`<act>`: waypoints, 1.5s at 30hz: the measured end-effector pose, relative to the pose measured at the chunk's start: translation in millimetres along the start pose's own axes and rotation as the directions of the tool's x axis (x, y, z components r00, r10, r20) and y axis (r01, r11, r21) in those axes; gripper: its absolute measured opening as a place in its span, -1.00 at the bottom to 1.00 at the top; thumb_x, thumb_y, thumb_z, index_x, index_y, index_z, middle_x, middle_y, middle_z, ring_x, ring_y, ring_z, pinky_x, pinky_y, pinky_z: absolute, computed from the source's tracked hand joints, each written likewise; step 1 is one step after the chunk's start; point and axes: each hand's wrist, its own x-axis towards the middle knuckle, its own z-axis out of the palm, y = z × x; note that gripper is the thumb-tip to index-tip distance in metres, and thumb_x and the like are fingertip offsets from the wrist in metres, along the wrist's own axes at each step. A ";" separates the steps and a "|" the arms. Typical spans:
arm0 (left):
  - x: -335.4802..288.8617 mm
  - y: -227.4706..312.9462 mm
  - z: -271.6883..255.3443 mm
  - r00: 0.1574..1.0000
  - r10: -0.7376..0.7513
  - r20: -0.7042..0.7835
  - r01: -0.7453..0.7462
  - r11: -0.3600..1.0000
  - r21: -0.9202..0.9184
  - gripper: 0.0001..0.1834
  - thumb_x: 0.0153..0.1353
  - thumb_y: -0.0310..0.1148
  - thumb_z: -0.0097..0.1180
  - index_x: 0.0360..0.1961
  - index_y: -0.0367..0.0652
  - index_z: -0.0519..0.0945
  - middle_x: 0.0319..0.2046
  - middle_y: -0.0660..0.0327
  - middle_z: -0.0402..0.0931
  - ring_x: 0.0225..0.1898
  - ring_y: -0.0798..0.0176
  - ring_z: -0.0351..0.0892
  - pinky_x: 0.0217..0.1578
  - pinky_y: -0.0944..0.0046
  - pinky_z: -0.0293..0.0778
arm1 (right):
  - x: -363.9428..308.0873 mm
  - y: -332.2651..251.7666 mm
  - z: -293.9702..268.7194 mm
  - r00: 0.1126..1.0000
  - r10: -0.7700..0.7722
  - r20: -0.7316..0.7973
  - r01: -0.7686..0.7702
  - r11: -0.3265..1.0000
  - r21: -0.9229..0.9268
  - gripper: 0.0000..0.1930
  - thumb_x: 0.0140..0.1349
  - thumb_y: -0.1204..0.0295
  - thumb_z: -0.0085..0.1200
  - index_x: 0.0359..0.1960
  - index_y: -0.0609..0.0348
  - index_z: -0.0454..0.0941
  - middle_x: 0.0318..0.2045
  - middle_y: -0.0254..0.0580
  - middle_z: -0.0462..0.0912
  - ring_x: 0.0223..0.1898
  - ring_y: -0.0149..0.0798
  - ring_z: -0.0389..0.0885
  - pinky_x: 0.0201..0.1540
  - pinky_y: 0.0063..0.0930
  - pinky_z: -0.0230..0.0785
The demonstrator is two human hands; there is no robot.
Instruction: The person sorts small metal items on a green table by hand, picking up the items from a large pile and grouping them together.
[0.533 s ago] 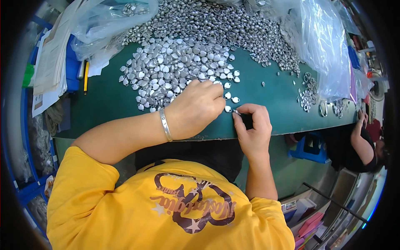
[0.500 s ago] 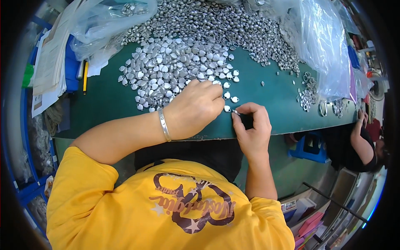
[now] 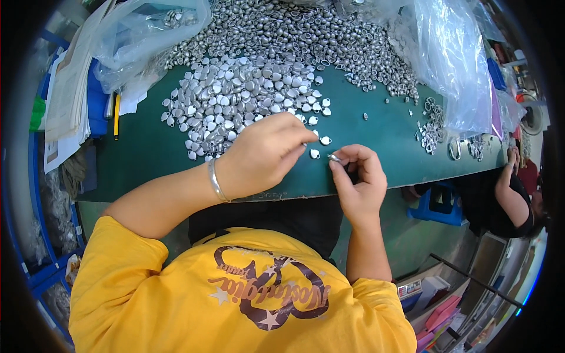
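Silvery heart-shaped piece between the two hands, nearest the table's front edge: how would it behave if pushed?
The heart-shaped piece looks like metal, so it is probably stiff. Lying flat on the green tabletop, it would likely slide rather than roll. Its bright, smooth-looking face suggests it may be slippery.

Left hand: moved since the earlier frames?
Yes, slightly left: judged against the loose heart-shaped piece on the green tabletop, the left hand has its thumb farther from that piece now.
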 end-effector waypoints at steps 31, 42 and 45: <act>20.4 -15.2 1.9 0.978 0.105 0.182 -0.146 0.962 0.230 -0.85 -0.09 -0.62 0.14 -0.41 -0.31 0.51 -0.46 0.08 0.37 -0.38 0.00 0.44 -0.35 0.18 0.40 | 33.4 -6.0 -1.5 0.995 -0.073 0.064 0.086 0.968 -0.234 -0.95 0.15 0.53 0.06 -0.37 0.24 0.53 -0.54 -0.18 0.46 -0.45 -0.19 0.48 -0.36 -0.39 0.35; 17.8 -16.8 -0.2 0.996 0.071 0.055 -0.076 0.991 0.106 -0.89 -0.04 -0.65 0.09 -0.44 -0.29 0.49 -0.48 0.11 0.38 -0.42 0.07 0.46 -0.39 0.24 0.41 | 36.9 3.0 -22.0 0.772 0.295 0.563 -0.621 0.161 0.767 -0.83 0.29 0.45 -0.13 -0.31 0.32 0.44 -0.55 -0.25 0.41 -0.65 -0.54 0.22 -0.70 -0.76 0.00; 19.0 -15.7 -8.5 0.999 -0.051 -0.007 0.051 0.999 -0.012 -0.93 0.05 -0.61 0.07 -0.41 -0.26 0.51 -0.50 0.11 0.43 -0.44 0.11 0.49 -0.40 0.27 0.41 | 40.2 -8.8 -17.0 0.802 0.421 0.423 -0.595 0.509 0.622 -0.83 0.26 0.44 -0.05 -0.35 0.33 0.51 -0.57 -0.30 0.46 -0.62 -0.50 0.32 -0.67 -0.72 0.07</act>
